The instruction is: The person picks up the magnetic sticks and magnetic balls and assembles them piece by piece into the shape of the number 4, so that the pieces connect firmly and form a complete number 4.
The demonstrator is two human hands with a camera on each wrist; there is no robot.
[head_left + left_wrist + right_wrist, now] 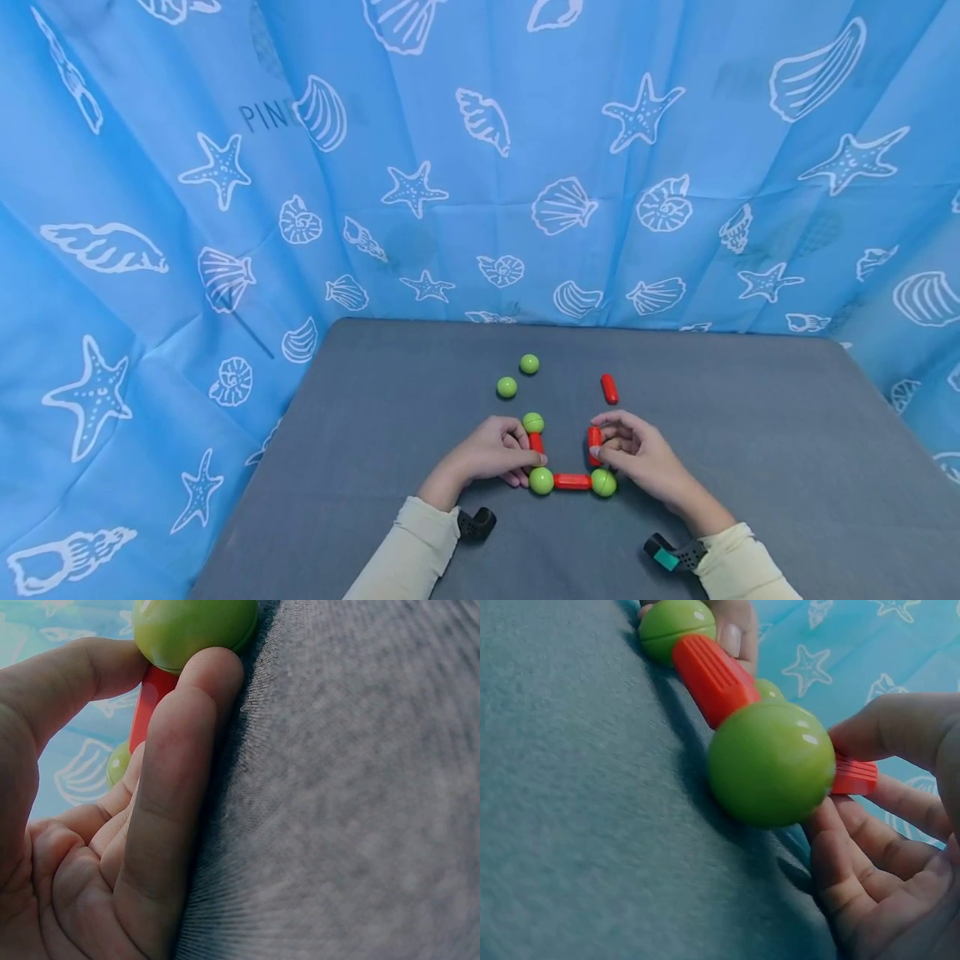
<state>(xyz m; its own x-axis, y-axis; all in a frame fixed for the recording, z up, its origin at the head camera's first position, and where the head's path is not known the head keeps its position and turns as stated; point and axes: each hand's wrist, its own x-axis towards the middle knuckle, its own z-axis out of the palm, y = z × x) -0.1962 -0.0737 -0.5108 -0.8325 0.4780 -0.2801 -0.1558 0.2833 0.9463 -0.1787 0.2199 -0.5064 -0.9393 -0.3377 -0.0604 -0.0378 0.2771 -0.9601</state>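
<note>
My left hand [497,450] grips the left red rod [536,442], which runs between a far green ball [533,422] and a near green ball [542,481]. From that near ball, a crosswise red rod [572,482] reaches a second near ball [603,482] on the right. Between thumb and fingers, my right hand [641,454] holds another red rod [595,446] at the right ball, pointing away from me. In the right wrist view this held rod [854,775] meets the green ball [771,764]; the exact contact is hidden behind the ball.
Two loose green balls [507,387] [529,363] lie beyond my left hand. A loose red rod [609,389] lies beyond my right hand. All rest on a grey cloth-covered table [390,383], with a blue shell-patterned curtain [450,233] behind its far edge.
</note>
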